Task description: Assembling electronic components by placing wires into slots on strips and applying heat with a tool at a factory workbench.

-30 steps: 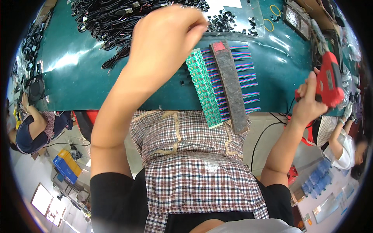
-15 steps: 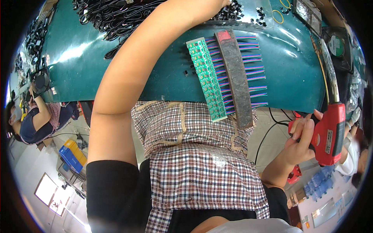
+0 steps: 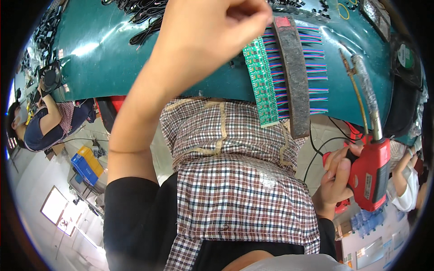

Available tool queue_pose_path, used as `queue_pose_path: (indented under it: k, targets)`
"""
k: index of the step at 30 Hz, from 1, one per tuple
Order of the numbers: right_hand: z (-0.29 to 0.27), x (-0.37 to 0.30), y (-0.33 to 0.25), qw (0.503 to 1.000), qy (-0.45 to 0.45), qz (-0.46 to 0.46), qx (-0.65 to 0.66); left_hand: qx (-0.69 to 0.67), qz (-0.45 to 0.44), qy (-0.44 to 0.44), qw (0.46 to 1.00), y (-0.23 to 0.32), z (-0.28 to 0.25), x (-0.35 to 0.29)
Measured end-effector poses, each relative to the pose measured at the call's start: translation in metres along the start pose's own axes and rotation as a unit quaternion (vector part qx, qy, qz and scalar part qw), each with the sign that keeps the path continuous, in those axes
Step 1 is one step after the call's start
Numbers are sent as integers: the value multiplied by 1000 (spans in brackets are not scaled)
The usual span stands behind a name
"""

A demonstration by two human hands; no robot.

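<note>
My left hand (image 3: 217,34) is above the far end of a row of green circuit boards (image 3: 262,86), fingers pinched together and partly blurred. Anything between those fingertips is too small or hidden to make out. Beside the boards, a dark heavy bar (image 3: 296,81) with a red patch at its far end lies across thin multicoloured wires (image 3: 318,67), which run out from under it to the right. My right hand (image 3: 337,178) is wrapped round the grip of a red soldering gun (image 3: 371,174). Its metal tip and thin feed tube point away from me, right of the wires.
Black cables (image 3: 147,20) are heaped at the far side of the green table (image 3: 108,67). Small black parts (image 3: 312,10) lie at the far right, near yellow rings (image 3: 346,10). A dark fan-like unit (image 3: 404,58) stands at the right edge. Other people sit at both sides.
My left hand has come back from the pile of small black parts toward the boards. The soldering gun has shifted left, its tip swinging nearer the wires. The whole view has shifted slightly.
</note>
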State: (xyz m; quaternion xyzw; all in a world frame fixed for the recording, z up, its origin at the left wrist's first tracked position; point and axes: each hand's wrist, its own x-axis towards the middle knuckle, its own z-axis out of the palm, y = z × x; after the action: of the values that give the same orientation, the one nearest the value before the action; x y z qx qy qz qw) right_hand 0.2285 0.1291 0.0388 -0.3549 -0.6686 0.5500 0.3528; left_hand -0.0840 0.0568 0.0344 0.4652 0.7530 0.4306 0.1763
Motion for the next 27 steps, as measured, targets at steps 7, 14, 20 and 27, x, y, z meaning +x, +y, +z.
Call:
queue_pose_path:
  k: [7,14,20,27]
  targets:
    - [-27,-11,-5,932,-289,15,-217,-104,-84,32,991,-10,14,-74]
    - [-11,-26,5,946,-262,91,-167,-83,-31,51,995,-23,33,-79]
    - [-5,-31,6,952,-239,129,-139,-77,-28,60,995,-26,36,-79]
    - [-1,-21,6,942,-264,105,-178,-67,-9,66,996,-29,37,-76]
